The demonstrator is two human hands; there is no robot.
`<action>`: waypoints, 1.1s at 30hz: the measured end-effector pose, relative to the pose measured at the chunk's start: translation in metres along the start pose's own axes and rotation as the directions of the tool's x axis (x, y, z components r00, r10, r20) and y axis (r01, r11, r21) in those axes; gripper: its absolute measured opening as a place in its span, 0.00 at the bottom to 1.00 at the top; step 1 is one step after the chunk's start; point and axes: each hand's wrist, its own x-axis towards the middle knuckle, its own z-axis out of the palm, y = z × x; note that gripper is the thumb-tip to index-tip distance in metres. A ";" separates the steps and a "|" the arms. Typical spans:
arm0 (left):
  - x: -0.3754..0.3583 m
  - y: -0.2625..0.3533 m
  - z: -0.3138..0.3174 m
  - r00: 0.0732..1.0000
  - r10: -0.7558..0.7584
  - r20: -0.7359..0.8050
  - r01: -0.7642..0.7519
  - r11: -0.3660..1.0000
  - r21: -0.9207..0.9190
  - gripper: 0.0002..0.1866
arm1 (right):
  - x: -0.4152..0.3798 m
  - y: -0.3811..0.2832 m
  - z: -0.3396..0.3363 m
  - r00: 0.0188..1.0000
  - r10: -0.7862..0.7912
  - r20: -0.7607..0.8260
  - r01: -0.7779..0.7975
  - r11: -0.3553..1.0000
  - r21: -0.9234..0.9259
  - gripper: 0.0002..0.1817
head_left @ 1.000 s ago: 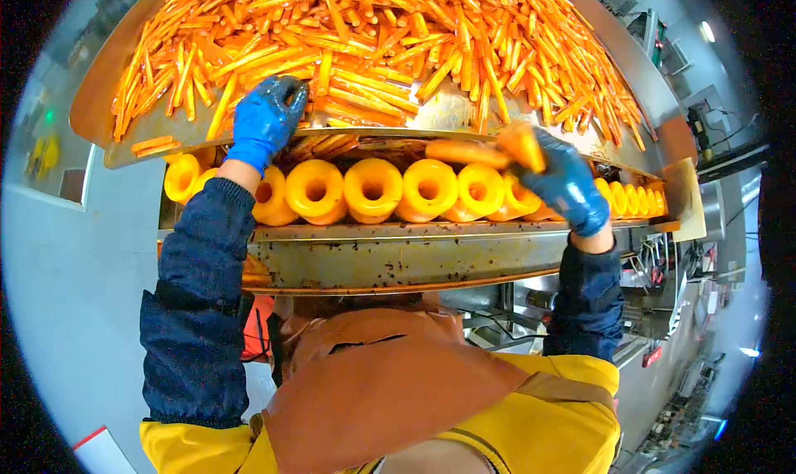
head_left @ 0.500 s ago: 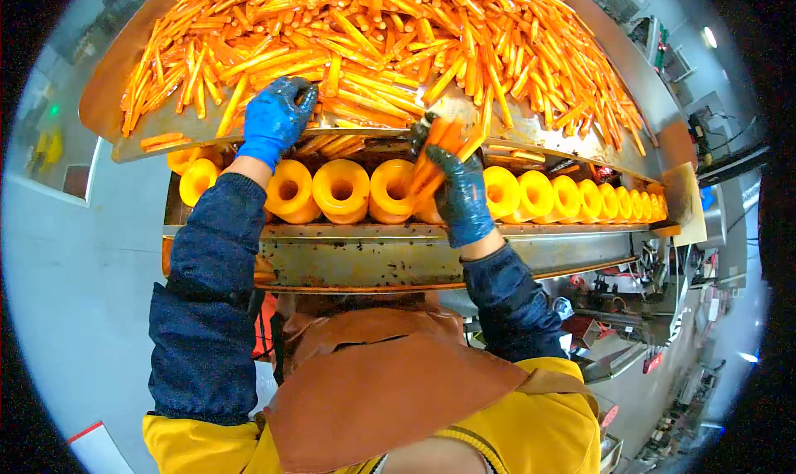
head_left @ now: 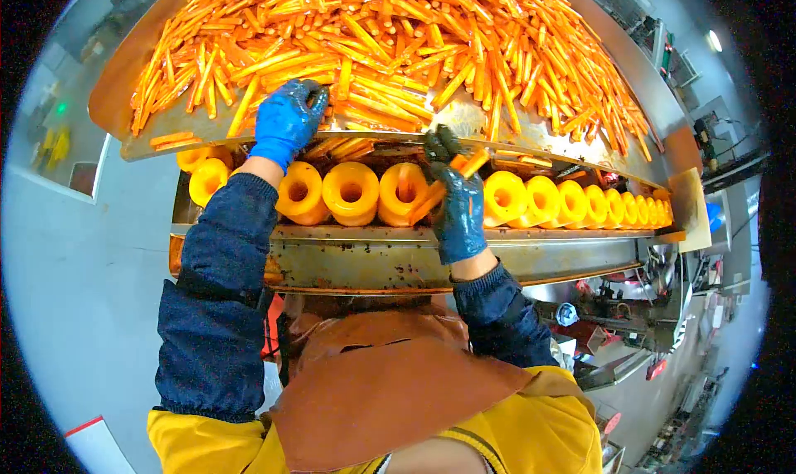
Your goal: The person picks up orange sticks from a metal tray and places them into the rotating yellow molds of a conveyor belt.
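In the head view, the orange sticks (head_left: 390,43) were thin, straight pieces, glossy and bright, lying criss-crossed in a thick heap that covered a wide metal tray (head_left: 124,93). A few of them (head_left: 452,180) were out of the heap, slanting down from the tray's front lip toward a row of yellow ring-shaped cups (head_left: 351,194) just below.

The right hand (head_left: 458,200), in a dark wet glove, was curled around those few sticks, gripping them against the cups in the middle of the row. The left hand (head_left: 286,119), in a blue glove, rested at the near edge of the heap with its fingers bent over the sticks; whether it actually pinched any could not be made out.

The cups ran side by side from left to right, each with a round hole facing the camera, and sat on a stained metal rail (head_left: 398,254). The left forearm, in a dark sleeve, crossed in front of some cups on the left. Below were a brown apron (head_left: 381,391) and yellow clothing (head_left: 531,432)
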 end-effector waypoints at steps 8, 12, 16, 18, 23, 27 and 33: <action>-0.002 0.004 0.000 1.000 -0.011 -0.015 0.011 1.000 -0.004 0.13 | 0.013 0.056 0.058 0.984 -0.148 0.101 0.139 0.986 0.093 0.25; 0.000 0.006 -0.003 0.999 -0.013 -0.029 0.013 1.000 -0.023 0.13 | -0.003 0.042 0.046 0.989 -0.111 0.095 0.100 0.988 0.115 0.31; -0.001 0.008 -0.004 1.000 -0.026 -0.012 0.027 1.000 0.014 0.13 | -0.006 0.014 0.047 0.995 -0.088 -0.047 0.096 0.974 0.207 0.27; -0.002 0.008 -0.005 1.000 -0.025 0.002 0.025 1.000 0.014 0.13 | 0.002 0.027 0.038 0.993 -0.106 0.043 0.110 0.989 -0.094 0.23; 0.001 0.010 -0.008 0.995 -0.096 0.030 0.097 0.995 -0.008 0.12 | -0.001 0.007 0.022 0.996 0.042 -0.084 -0.058 0.977 -0.206 0.23; 0.001 0.011 -0.008 0.992 -0.099 0.074 0.101 0.995 -0.015 0.12 | -0.001 0.009 0.034 0.929 -0.362 -0.081 0.334 0.910 -0.245 0.13; -0.001 0.009 -0.008 0.991 -0.118 0.061 0.119 0.993 -0.007 0.12 | 0.001 0.027 0.023 0.972 -0.223 0.078 0.236 0.907 -0.349 0.14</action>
